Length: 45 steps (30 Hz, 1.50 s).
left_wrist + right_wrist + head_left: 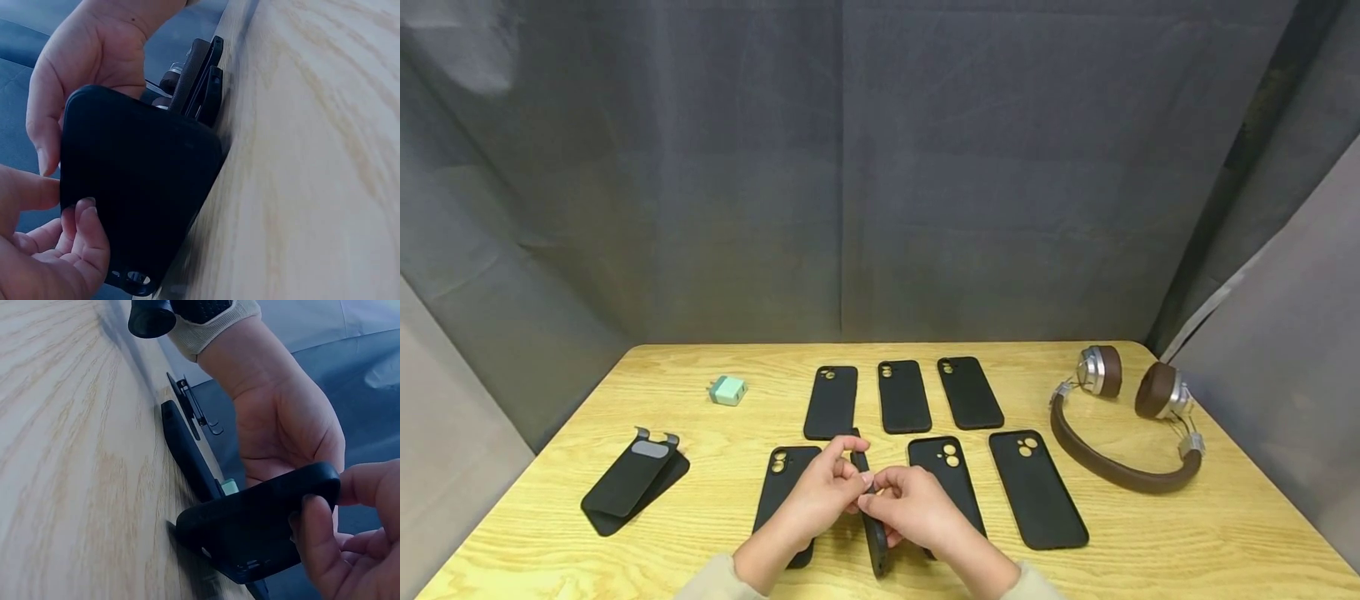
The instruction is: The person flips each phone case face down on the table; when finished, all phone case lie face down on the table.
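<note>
A black phone case (pixel 876 542) stands on its long side between my two hands, over the front middle of the table. My left hand (pixel 820 497) pinches its upper edge, thumb and fingers on either side. From the right, my right hand (pixel 922 504) grips the same edge with thumb and index finger close to the left thumb. In the left wrist view the case (pixel 137 169) shows a broad flat face, with a camera hole at its lower end. The right wrist view shows its raised rim and hollow inside (pixel 250 531).
Front-row phone cases lie left (pixel 784 492), under the right hand (pixel 958 483) and right (pixel 1037 492). Three more cases (pixel 904 397) lie behind. Left are overlapping black plates with hooks (pixel 632 479) and a mint-green charger (pixel 727 390); right, brown headphones (pixel 1123 475).
</note>
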Motion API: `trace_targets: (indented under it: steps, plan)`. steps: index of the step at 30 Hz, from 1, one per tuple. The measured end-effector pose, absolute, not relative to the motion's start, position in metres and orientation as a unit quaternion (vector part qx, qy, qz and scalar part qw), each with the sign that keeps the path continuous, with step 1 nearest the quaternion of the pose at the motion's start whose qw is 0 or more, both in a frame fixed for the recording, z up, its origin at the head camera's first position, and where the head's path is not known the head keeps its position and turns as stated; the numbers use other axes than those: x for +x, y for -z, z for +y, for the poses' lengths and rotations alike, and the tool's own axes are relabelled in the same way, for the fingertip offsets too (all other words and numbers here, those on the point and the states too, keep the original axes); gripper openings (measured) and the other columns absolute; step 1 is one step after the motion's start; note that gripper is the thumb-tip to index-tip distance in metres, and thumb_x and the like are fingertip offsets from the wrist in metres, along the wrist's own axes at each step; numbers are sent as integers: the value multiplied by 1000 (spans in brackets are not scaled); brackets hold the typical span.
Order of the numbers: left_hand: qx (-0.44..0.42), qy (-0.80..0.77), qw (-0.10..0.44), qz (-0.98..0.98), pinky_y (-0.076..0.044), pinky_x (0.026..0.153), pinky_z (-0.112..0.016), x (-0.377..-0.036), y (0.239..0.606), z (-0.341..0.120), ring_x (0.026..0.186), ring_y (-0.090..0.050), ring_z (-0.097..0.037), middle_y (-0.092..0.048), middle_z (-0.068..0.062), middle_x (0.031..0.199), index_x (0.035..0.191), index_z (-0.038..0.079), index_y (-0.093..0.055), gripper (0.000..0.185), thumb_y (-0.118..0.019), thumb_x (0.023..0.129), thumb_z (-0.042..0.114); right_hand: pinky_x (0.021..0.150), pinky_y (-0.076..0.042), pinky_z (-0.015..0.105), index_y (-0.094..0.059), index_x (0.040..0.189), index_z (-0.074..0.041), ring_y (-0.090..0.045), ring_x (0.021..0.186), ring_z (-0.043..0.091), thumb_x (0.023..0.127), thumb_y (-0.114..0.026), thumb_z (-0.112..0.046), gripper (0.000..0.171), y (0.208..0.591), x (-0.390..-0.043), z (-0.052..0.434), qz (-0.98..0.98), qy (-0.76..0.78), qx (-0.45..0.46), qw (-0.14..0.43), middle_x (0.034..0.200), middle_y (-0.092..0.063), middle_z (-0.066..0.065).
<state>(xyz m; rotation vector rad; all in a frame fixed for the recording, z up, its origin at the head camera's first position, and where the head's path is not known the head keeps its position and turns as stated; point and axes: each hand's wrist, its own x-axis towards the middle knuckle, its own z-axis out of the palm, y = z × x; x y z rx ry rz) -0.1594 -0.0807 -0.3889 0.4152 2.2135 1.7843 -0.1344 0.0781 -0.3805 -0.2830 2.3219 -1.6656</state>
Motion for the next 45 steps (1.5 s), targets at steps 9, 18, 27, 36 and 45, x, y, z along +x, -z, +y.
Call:
trace_targets:
  steps: [9,18,27,36,45]
  plan:
    - [140,-629,137,752,-47,60,-28,-160,393,-79,62,-55,-11,-52,-1,72,127,3,-42,40,-57,90,11,46,-50,29,-66,90,1,-56,45,10,80,-67,-15,19,380,-135,80,820,554,-99,105,61,-62,1]
    - [116,-654,114,738,-47,61,-28,-162,397,-75,68,-54,-13,-52,-4,81,132,4,-35,49,-57,88,8,47,-51,28,-64,89,4,-59,50,11,78,-63,-6,16,378,-137,84,804,578,-83,111,70,-67,8]
    - [41,-698,133,703,-49,72,-30,-167,403,-78,80,-53,-13,-51,-6,93,131,-1,-33,49,-54,88,10,49,-52,28,-60,97,9,-62,56,12,81,-61,-5,21,372,-141,93,758,638,-77,111,72,-66,7]
    - [42,-754,206,622,-48,72,-29,-166,403,-84,80,-61,-13,-58,-7,98,133,-1,-24,52,-51,92,15,49,-48,24,-58,101,13,-62,57,11,82,-59,-5,27,367,-142,95,716,689,-67,88,73,-66,6]
    - [40,-696,128,705,-46,65,-28,-166,393,-94,68,-56,-11,-55,-2,79,131,-6,-31,50,-55,88,6,53,-53,29,-52,116,13,-56,56,10,85,-59,-8,38,375,-145,98,762,638,-47,100,73,-61,5]
